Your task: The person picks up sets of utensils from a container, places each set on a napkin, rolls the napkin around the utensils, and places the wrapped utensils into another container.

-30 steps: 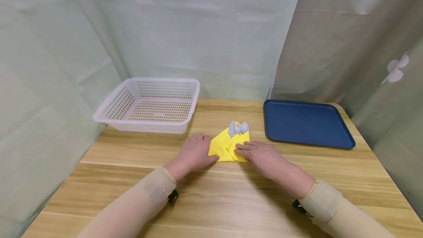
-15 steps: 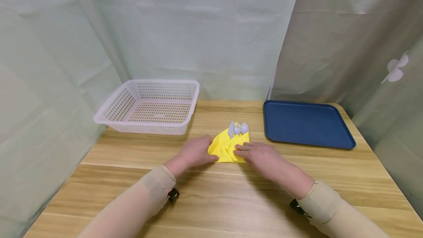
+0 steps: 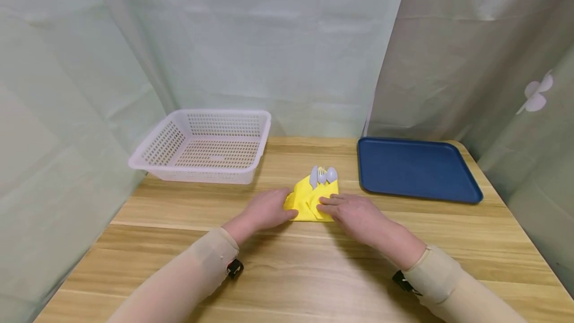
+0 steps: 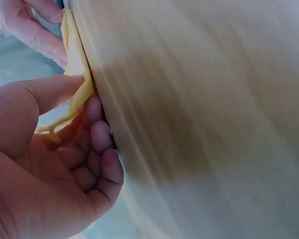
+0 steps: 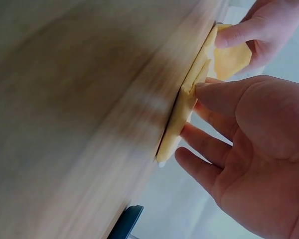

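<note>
A yellow cloth napkin (image 3: 307, 200) lies folded on the wooden table (image 3: 287, 273). The heads of a pale plastic knife (image 3: 313, 176), fork (image 3: 322, 177) and spoon (image 3: 332, 174) stick out at its far edge; their lower parts are hidden under the cloth. My left hand (image 3: 264, 208) pinches the napkin's left side, thumb above and curled fingers underneath, as the left wrist view shows. From the right, my right hand (image 3: 360, 216) presses the folded flap with its fingertips, the fingers fairly straight in the right wrist view.
A white perforated basket (image 3: 202, 167) stands at the back left. The dark blue tray (image 3: 417, 168) lies at the back right. Pale curtains (image 3: 269, 39) hang behind the table and along its sides.
My left fingers have gone under the napkin's left side and lifted it, and its corner now curls up and inward. The right hand stays on the flap.
</note>
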A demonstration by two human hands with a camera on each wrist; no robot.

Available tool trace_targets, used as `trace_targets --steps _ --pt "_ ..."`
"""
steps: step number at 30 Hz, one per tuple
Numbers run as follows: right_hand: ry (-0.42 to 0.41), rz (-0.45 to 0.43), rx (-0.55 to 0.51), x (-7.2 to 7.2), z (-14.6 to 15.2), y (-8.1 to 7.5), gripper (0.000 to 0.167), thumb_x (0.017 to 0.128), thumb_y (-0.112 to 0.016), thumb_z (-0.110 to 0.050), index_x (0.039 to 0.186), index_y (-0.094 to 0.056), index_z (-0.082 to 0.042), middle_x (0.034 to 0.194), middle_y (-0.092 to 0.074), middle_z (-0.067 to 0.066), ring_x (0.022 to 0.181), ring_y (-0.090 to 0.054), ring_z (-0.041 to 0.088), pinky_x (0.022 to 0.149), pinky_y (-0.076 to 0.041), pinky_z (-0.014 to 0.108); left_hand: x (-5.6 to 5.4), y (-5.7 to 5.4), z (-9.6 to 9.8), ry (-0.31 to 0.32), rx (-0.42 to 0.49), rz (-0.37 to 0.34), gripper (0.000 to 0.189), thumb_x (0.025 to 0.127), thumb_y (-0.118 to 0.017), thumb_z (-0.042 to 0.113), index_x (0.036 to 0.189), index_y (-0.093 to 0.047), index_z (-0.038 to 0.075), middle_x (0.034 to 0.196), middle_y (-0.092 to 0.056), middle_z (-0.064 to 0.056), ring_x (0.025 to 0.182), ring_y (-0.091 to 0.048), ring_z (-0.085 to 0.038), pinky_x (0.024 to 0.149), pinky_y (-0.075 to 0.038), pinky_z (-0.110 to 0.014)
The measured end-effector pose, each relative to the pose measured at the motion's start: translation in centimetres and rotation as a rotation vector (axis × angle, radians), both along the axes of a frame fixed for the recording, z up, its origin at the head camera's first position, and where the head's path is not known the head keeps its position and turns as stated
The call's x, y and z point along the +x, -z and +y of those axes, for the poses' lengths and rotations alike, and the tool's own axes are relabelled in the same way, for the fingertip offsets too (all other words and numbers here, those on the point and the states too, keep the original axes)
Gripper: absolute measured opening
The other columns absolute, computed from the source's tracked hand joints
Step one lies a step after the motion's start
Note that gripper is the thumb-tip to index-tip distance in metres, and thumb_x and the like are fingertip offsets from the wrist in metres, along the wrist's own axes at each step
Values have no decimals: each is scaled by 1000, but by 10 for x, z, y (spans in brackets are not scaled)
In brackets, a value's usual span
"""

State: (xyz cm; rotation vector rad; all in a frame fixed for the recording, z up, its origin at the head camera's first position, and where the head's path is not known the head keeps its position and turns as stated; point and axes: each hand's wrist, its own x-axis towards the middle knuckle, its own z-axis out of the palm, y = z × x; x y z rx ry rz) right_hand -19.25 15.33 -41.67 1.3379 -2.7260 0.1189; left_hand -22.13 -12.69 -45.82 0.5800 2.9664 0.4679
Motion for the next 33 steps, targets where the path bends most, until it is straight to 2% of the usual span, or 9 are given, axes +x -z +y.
trace_targets --steps 2,3,7,11,18,19,23,26,33 --pt "0 -3 4 0 0 0 39 102 -76 -3 140 -77 -13 147 -71 6 131 -70 29 107 -56 47 -3 4 0 -4 5 -2 62 98 -81 42 140 -68 -2 125 -77 -18 110 -74 -36 94 -59 -55" --pt "1 -7 5 0 -1 -1 39 102 -76 -2 140 -77 -13 147 -71 5 131 -70 29 108 -56 47 1 -3 2 -9 12 -14 60 98 -81 40 139 -69 -2 125 -77 -17 110 -74 -36 95 -59 -55" --pt "4 -16 14 0 -2 0 42 101 -77 0 141 -77 -14 148 -70 5 132 -69 28 108 -56 47 0 -4 3 -14 33 -25 54 97 -83 37 134 -72 -2 115 -78 -14 99 -73 -30 89 -59 -53" --pt "7 -21 10 0 -2 -1 43 100 -77 2 140 -77 -14 148 -70 5 132 -69 29 108 -56 47 -6 5 -1 6 28 -20 51 97 -83 41 129 -74 1 101 -76 -6 84 -67 -21 79 -58 -48" --pt "14 -38 -5 0 -2 -2 46 98 -78 4 140 -77 -14 148 -70 5 133 -69 29 108 -56 48 -4 3 -2 11 49 -33 31 98 -80 37 107 -73 8 84 -67 -1 73 -58 -21 68 -52 -46" --pt "16 -41 -4 1 -3 -3 46 98 -77 4 141 -77 -14 149 -70 5 133 -69 29 108 -56 48 -2 -1 -1 2 65 -44 28 98 -79 35 105 -72 9 83 -66 0 73 -58 -22 68 -53 -46" --pt "26 -51 -4 1 -2 -4 46 99 -77 4 141 -76 -14 149 -70 5 134 -69 29 108 -56 48 -5 4 -3 0 92 -38 23 99 -74 37 99 -69 14 81 -64 1 71 -56 -21 67 -51 -44" --pt "27 -55 -8 2 -2 -4 46 98 -76 5 141 -76 -14 149 -69 5 134 -69 30 108 -56 49 -11 16 -6 4 99 -28 26 98 -73 42 100 -69 17 82 -64 4 72 -55 -18 66 -50 -42" --pt "19 -52 -3 1 -4 -5 46 99 -76 5 141 -76 -14 149 -69 6 134 -68 30 108 -56 49 -11 17 -6 -20 116 -75 38 97 -82 49 110 -73 14 86 -67 4 73 -58 -17 68 -51 -39"
